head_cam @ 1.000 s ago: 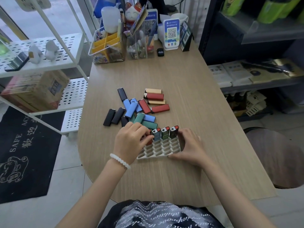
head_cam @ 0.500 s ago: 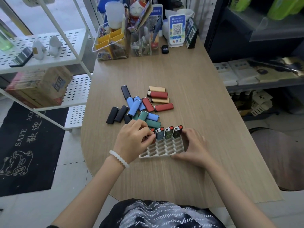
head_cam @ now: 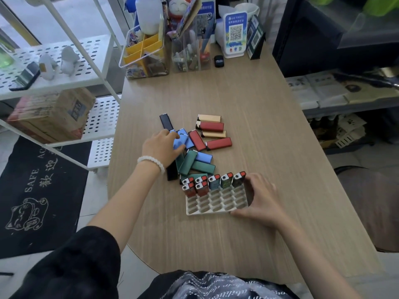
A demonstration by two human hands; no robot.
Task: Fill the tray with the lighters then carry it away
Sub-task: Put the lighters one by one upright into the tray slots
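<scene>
Head view. Wooden tabletop point(head_cam: 248, 108) with a rounded near-left edge. White slotted tray point(head_cam: 216, 202) lies flat near the near edge, about midway across. Seven lighters stand upright in its far slots: five along the far row, two more red ones point(head_cam: 195, 188) in the next row at the left end. The remaining slots show open.

Right hand point(head_cam: 262, 198) rests on the tray's right side; its fingers point(head_cam: 251, 180) are spread and relaxed along the right rim, thumb toward the near right corner, not curled round anything.

Left hand point(head_cam: 160, 147), white bead bracelet point(head_cam: 151, 161) at the wrist, reaches into the loose pile of lighters point(head_cam: 200, 156) lying flat toward the tabletop's middle, just beyond the tray. Its fingers curl onto a blue lighter point(head_cam: 179, 144); a pinch looks likely, though whether it is lifted cannot be told.

Pile holds blue, green, red, tan and black lighters, several overlapping. A black lighter point(head_cam: 166, 121) lies at the pile's far-left end; two tan and two red ones sit at the far-right side.

Along the far edge: clear organizer boxes point(head_cam: 144, 55) and a QR-code stand point(head_cam: 235, 34). White perforated shelf point(head_cam: 54, 61) stands off the left edge.
</scene>
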